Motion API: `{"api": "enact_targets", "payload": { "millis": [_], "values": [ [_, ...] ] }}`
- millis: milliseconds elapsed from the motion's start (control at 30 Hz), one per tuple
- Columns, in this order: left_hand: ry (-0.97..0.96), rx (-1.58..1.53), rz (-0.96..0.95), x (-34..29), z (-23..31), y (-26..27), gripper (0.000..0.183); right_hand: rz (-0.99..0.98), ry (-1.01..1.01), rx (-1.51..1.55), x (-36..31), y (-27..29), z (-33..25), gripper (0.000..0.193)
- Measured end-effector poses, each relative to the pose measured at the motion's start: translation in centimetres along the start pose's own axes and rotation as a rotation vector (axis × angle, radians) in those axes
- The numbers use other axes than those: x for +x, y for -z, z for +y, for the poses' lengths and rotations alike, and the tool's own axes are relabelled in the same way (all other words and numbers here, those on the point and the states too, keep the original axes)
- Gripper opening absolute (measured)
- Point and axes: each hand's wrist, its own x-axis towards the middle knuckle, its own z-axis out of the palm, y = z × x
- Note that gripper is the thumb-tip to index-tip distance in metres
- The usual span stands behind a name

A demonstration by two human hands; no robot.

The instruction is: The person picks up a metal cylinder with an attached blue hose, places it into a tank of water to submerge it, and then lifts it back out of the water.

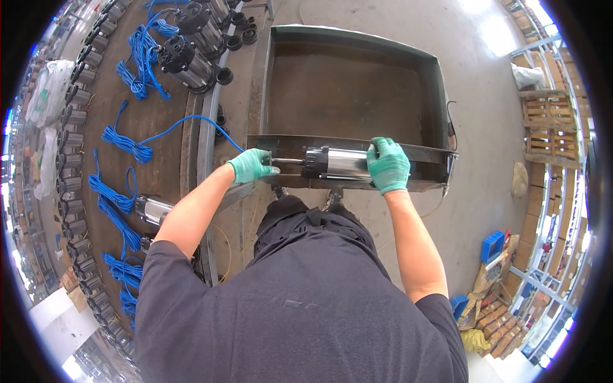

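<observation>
A submersible pump (345, 163) with a shiny steel body and a black ribbed end lies sideways on the near ledge of a metal tank (357, 139). My right hand (388, 167), in a green glove, is wrapped over the pump's right end. To the left, my gloved left hand (251, 166) is closed near the left end of a thin metal rod (288, 161) that runs toward the black end. What its fingers grip is hidden. A blue cable (207, 119) stretches from a coil on the bench to my left hand.
Murky brown liquid (351, 89) is in the tank. The bench (167, 131) on the left carries blue cable coils (131, 143) and several upright pumps (188, 64). Wooden pallets (549, 124) stand at the far right; a blue bin (492, 247) is at the lower right.
</observation>
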Motion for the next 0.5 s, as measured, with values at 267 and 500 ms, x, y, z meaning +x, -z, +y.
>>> {"api": "enact_targets", "payload": {
  "millis": [267,500],
  "values": [
    [-0.239,0.720,0.643,-0.1,-0.4,-3.0,0.033,0.009,-0.015,0.003,-0.1,0.1,0.0,0.013],
    [0.334,-0.753,-0.159,-1.1,1.0,0.9,0.038,0.010,-0.008,0.010,-0.1,0.0,0.3,0.013]
  ]
}}
